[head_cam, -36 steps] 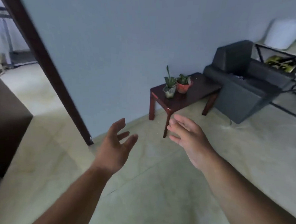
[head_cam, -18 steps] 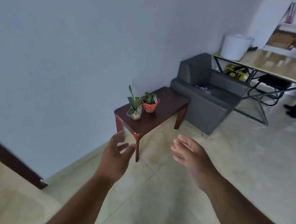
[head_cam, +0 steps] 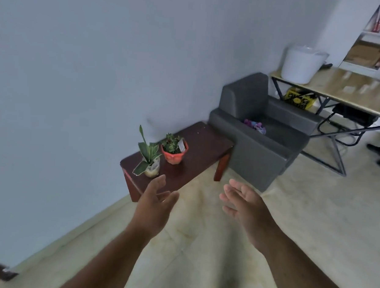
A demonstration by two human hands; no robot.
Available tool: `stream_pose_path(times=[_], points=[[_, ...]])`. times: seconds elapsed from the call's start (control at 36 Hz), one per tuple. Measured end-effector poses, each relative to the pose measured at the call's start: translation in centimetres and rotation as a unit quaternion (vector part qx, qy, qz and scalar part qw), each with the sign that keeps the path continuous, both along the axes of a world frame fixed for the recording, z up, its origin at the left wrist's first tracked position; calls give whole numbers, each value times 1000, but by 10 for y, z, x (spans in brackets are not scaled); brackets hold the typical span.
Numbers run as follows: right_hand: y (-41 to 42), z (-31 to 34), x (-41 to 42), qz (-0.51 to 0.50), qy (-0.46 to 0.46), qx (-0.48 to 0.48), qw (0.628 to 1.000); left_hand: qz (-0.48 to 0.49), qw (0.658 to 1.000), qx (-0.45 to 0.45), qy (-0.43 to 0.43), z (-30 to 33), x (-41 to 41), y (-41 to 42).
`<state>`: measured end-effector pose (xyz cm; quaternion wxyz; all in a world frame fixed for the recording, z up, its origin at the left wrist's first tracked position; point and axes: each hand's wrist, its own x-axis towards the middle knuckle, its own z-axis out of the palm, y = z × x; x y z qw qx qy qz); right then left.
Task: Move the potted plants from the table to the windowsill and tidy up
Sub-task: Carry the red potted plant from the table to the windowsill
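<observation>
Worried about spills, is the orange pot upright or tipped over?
Upright: the orange pot stands on the wooden table, foliage pointing up.

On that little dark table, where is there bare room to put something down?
The dark table is bare from the orange pot to the grey armchair. The wall-side end is crowded: the orange pot and the pale pot stand close together.
</observation>
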<state>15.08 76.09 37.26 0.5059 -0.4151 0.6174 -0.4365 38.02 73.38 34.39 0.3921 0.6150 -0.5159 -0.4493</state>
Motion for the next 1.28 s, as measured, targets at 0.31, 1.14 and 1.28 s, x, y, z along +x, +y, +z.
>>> stream_pose_path(times=[0.31,1.14,1.28], points=[[-152,-22,-117,76,-5,51,996,73,995,64,23,-25,-122,-112],[-527,-174,-95,268,68,168,946,301,934,168,92,-177,-132,-391],[-571,-231,-81,299,55,204,930,347,914,183,100,-223,-130,-418]])
